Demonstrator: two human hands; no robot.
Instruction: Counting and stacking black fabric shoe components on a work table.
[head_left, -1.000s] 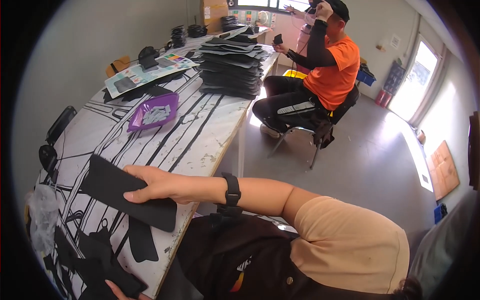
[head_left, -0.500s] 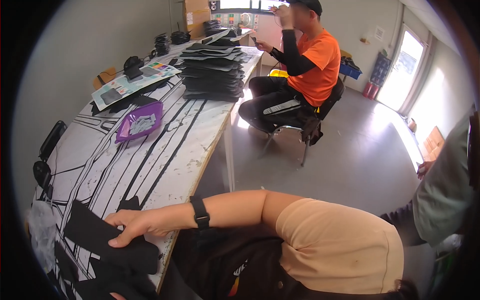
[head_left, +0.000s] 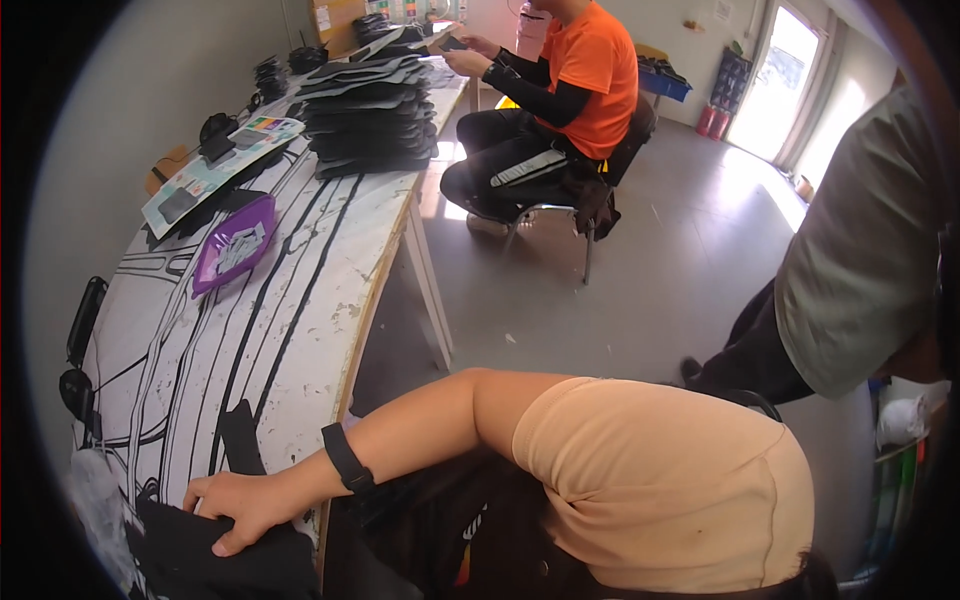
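My right hand (head_left: pixel 245 502) is at the near end of the white table, closed on a dark fabric piece (head_left: pixel 255 572). The thumb lies across the piece's face and the fingers curl at its far edge. Just beyond the wrist, a narrow black strip (head_left: pixel 241 438) lies on the tabletop. More black material sits around and under the held piece, but the overlapping edges are hard to separate. My left hand is out of view.
Farther along the table (head_left: pixel 318 325) are a purple tray (head_left: pixel 262 222) of small pale pieces, a printed sheet (head_left: pixel 215 178) and a tall stack of dark pieces (head_left: pixel 370 120). A seated person in orange (head_left: pixel 600 75) works beyond; another person's grey-green sleeve (head_left: pixel 860 240) is close on the right.
My right hand has moved down and toward me with the dark piece, which now sits lower. My left fingertips have left the lower edge. The view has shifted, and the seated person's raised hand has lowered.
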